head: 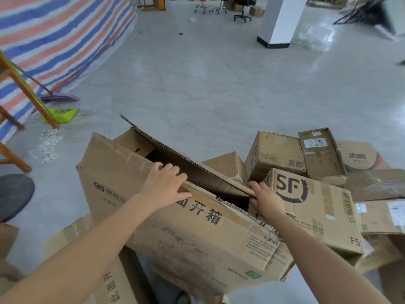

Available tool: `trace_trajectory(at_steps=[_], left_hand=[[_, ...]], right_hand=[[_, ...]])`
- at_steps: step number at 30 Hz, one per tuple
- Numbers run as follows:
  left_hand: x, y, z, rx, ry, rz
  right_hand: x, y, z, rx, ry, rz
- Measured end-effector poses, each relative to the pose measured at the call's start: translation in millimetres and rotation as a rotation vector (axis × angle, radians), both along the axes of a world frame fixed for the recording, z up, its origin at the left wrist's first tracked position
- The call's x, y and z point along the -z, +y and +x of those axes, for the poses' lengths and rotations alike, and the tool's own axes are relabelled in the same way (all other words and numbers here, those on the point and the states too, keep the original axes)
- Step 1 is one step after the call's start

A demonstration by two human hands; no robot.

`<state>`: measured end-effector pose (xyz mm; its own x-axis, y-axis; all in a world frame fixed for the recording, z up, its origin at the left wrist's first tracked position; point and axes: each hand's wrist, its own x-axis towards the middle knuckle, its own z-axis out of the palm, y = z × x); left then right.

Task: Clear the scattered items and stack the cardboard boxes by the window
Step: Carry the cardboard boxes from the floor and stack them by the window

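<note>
A large open cardboard box (175, 233) with black printed characters sits tilted in front of me, its top flaps up. My left hand (166, 185) grips the near top edge, fingers curled over the rim into the opening. My right hand (266, 199) holds the box's right corner, where the far flap (175, 150) meets the side. Touching that corner on the right lies a box marked SF (317, 207). More boxes (278, 154) lie piled behind and to the right.
A striped tarp (54, 40) hangs at the left, with a wooden frame leg (28, 93), a broom (59, 98), a green dustpan (62, 115) and white debris below. A white pillar (282, 20) and office chairs (242, 16) stand far back. Flattened cardboard (114, 281) lies near my feet.
</note>
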<state>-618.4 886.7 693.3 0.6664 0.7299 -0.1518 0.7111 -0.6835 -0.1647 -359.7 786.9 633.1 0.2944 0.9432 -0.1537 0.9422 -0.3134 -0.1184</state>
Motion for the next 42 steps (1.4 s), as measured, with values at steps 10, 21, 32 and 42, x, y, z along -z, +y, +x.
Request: trace_trajectory(at_steps=[10, 21, 32, 42], left_hand=[[0.4, -5.9, -32.4, -0.112, -0.191, -0.098], [-56.8, -96.9, 31.3, -0.024, -0.598, -0.151], [-119.3, -303.5, 193.5, 0.52, -0.651, -0.158], [-110.8, -551.3, 331.5, 1.242, -0.428, -0.389]], right_hand=[[-46.5, -35.5, -6.8, 0.123, -0.041, 0.162], [-174.3, -167.7, 34.9, 0.179, -0.191, 0.516], [-215.5, -480.6, 65.5, 0.775, -0.352, 0.621], [-192.6, -742.7, -14.7, 1.501, -0.474, 0.582]])
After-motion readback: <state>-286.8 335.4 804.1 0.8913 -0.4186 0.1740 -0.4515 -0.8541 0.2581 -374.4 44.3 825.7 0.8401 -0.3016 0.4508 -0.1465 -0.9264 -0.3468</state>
